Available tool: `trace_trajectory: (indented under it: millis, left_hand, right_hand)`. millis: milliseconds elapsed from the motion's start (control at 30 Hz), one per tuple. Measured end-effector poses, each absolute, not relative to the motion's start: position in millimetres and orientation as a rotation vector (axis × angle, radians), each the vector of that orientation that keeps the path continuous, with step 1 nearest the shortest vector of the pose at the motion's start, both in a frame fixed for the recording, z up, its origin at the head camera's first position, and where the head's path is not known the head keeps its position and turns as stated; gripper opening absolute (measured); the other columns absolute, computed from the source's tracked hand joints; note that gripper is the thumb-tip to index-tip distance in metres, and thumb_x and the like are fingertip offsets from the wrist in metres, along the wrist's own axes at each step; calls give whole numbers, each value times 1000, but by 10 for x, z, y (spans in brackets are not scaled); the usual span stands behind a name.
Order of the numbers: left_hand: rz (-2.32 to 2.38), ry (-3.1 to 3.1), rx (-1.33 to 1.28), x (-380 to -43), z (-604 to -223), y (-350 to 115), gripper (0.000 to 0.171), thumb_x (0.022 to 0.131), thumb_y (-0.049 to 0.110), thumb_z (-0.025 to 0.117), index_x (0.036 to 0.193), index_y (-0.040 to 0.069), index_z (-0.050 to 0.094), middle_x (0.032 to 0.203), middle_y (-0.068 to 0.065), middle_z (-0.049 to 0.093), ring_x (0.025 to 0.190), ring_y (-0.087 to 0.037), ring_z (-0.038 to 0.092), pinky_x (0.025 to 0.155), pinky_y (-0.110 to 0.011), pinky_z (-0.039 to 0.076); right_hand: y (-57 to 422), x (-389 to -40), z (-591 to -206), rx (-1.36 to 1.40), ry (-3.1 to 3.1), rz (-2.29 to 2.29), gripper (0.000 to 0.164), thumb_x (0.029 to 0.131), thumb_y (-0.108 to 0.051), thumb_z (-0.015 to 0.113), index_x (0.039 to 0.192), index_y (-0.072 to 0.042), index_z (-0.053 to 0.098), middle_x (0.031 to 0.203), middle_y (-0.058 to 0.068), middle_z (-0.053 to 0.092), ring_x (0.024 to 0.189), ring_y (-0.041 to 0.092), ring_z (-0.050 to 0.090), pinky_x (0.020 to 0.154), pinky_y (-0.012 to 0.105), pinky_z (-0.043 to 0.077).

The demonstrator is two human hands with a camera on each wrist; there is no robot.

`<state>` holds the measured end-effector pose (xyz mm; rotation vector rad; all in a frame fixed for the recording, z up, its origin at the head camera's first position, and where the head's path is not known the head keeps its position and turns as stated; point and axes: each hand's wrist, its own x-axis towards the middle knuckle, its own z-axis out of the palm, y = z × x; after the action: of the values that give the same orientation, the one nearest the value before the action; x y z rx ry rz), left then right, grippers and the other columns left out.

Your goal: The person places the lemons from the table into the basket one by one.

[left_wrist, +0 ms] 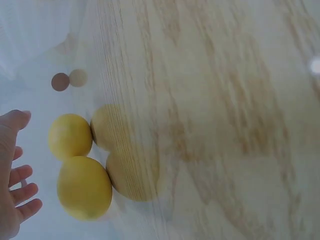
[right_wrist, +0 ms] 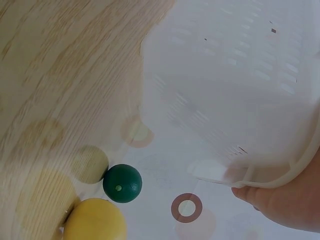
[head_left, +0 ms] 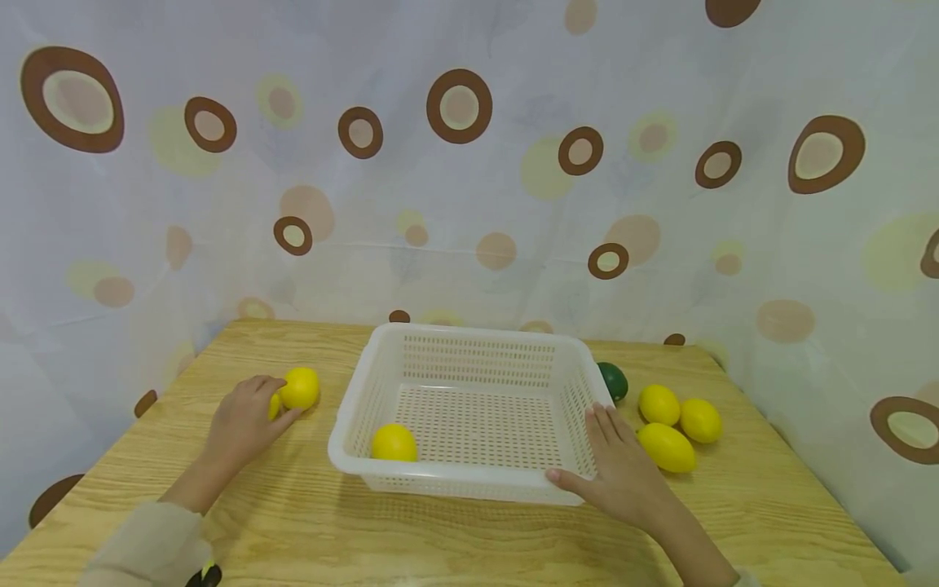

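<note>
Above two yellow lemons, a round one (head_left: 301,388) and one mostly hidden behind the fingers (head_left: 275,406), my left hand (head_left: 245,420) reaches with thumb and fingers spread. The left wrist view shows a gap between that hand (left_wrist: 15,180) and both lemons (left_wrist: 84,188). A white perforated plastic basket (head_left: 455,473) stands mid-table, with one lemon (head_left: 394,443) in its front left corner. At the basket's front right corner, my right hand (head_left: 623,473) rests on the rim, fingers straight along the right side and thumb on the front edge.
Right of the basket lie three yellow lemons, one of them longer (head_left: 666,447), and a dark green round fruit (head_left: 612,381) partly behind the basket wall. A patterned curtain (head_left: 469,204) hangs behind the wooden table (head_left: 440,546). A small black object (head_left: 205,575) shows by the left sleeve.
</note>
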<state>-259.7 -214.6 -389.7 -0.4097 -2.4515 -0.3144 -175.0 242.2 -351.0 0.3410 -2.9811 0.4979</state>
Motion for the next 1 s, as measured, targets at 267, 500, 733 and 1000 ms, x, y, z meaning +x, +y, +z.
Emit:
trace_trajectory:
  millis: [267, 500, 733, 1000]
  left_hand:
    - [-323, -2611, -326, -2582, -3905, -2244, 48, 75, 22, 75, 108, -10, 59, 105, -26, 61, 94, -44, 58, 77, -55, 50]
    - [-304, -2688, -288, -2587, -3910, -2291, 51, 78, 24, 72, 112, -11, 56, 110, -30, 58, 99, -47, 54, 80, -57, 48]
    - [-289, -2723, -273, -2608, -3919, -2331, 53, 79, 24, 72, 114, -12, 55, 111, -32, 56, 97, -48, 54, 79, -58, 47]
    - [-285, -2773, -266, -2643, -3940, -2371, 56, 79, 25, 71, 116, -12, 52, 111, -33, 54, 97, -48, 53, 80, -58, 46]
  right_hand:
    - [2419, -1753, -3503, 335, -2987, 486, 104, 80, -64, 54, 140, 15, 22, 150, 30, 14, 139, 47, 10, 111, 60, 12]
    - [2418, -1756, -3507, 339, -2980, 482, 103, 81, -63, 54, 140, 15, 23, 150, 31, 15, 139, 47, 11, 111, 60, 13]
    - [2418, -1757, -3509, 332, -2986, 487, 103, 81, -63, 54, 140, 15, 22, 150, 30, 15, 139, 47, 10, 112, 60, 12]
    - [2418, -1750, -3506, 333, -2985, 485, 103, 81, -63, 54, 140, 15, 23, 150, 31, 15, 139, 47, 10, 111, 60, 13]
